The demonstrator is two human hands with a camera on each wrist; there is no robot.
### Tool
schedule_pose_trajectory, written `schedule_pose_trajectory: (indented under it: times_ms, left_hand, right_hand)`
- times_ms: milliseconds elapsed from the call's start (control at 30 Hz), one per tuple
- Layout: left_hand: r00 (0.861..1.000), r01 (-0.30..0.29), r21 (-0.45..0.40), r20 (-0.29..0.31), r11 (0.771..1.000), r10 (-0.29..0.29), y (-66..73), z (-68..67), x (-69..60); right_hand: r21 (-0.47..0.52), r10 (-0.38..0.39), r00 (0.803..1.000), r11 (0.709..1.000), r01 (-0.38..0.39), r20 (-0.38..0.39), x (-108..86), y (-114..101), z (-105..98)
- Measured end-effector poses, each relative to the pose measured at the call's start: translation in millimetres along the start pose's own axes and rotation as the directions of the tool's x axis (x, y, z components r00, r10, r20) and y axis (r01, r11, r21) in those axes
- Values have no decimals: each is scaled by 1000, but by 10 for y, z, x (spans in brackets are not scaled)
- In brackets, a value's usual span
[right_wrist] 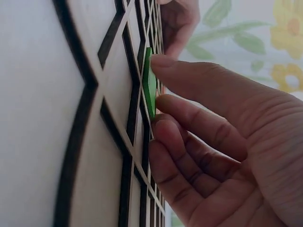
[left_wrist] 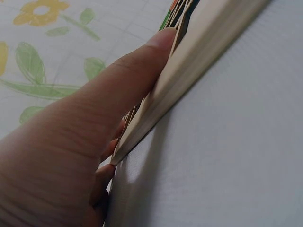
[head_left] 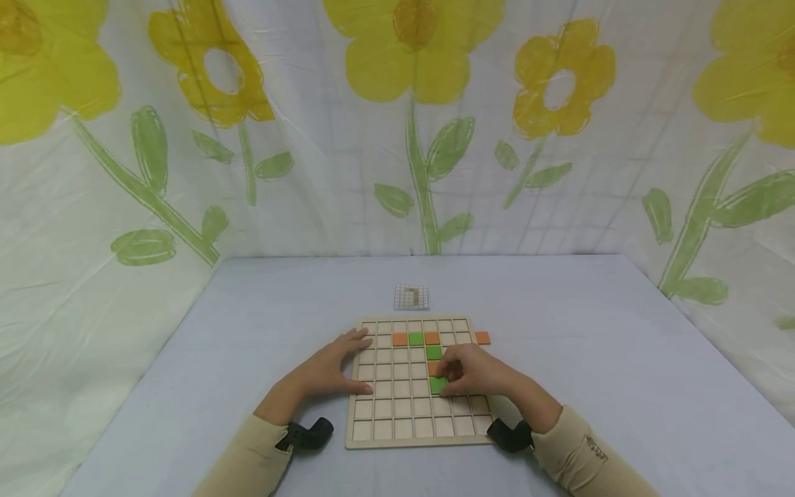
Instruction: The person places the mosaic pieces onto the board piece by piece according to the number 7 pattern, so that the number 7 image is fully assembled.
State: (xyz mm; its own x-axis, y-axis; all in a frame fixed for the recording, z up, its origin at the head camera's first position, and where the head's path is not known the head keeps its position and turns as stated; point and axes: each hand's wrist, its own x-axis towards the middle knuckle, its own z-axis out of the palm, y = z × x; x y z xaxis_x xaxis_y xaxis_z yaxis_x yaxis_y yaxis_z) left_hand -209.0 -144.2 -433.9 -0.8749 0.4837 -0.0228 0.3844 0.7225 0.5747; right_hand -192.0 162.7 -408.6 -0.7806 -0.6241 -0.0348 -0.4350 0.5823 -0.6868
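Observation:
A wooden grid board [head_left: 379,444] lies flat, with orange and green square tiles in some cells. My right hand [head_left: 475,373] pinches a green tile [head_left: 437,386] by its edges, at a cell below an orange tile [head_left: 433,368]. In the right wrist view the thumb and index finger touch this green tile [right_wrist: 149,82], which stands slightly above the grid. My left hand [head_left: 326,366] rests on the board's left edge with thumb and fingers spread apart. In the left wrist view its thumb [left_wrist: 142,59] lies on the board's rim [left_wrist: 165,90].
A loose orange tile [head_left: 483,337] lies at the board's upper right edge. Beyond the board is a small card [head_left: 411,297] printed with a grid pattern. The table [head_left: 559,297] has a pale cover, and a curtain [head_left: 335,159] with yellow flowers hangs behind it.

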Motion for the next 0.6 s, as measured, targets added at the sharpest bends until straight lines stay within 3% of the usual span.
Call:
schedule_pose_trajectory:
  times_ms: [133, 333, 600]
  left_hand:
    - [1000, 1, 10, 5, 1000, -1, -3, 3, 7]
    - [1000, -5, 4, 1, 1000, 5, -6, -1, 8]
    - [1000, -11, 1, 0, 1000, 11, -12, 2, 4]
  right_hand:
    - [16, 21, 1000, 1000, -21, 4, -11, 16, -65]
    - [53, 20, 997, 998, -16, -72, -11, 132, -274]
    - [130, 132, 975, 985, -109, -181, -28, 432, -473]
